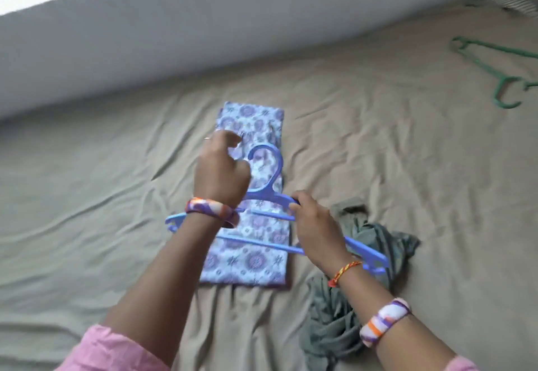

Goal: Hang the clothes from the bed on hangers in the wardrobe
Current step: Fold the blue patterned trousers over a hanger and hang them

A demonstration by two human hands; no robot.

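A folded white and purple patterned garment (249, 260) lies flat on the bed (102, 196). Above it I hold a blue plastic hanger (269, 167), hook pointing away from me. My right hand (316, 225) grips the hanger's right shoulder. My left hand (221, 171) hovers over the garment's upper part beside the hook, fingers loosely curled; the blur hides whether they touch the fabric. A crumpled grey-green garment (332, 327) lies to the right, partly under my right forearm.
A green hanger (492, 68) lies on the bed at the far right. A white wall (203, 27) runs along the bed's far side. A striped pillow corner (515, 1) shows at the top right. The tan sheet is wrinkled all around.
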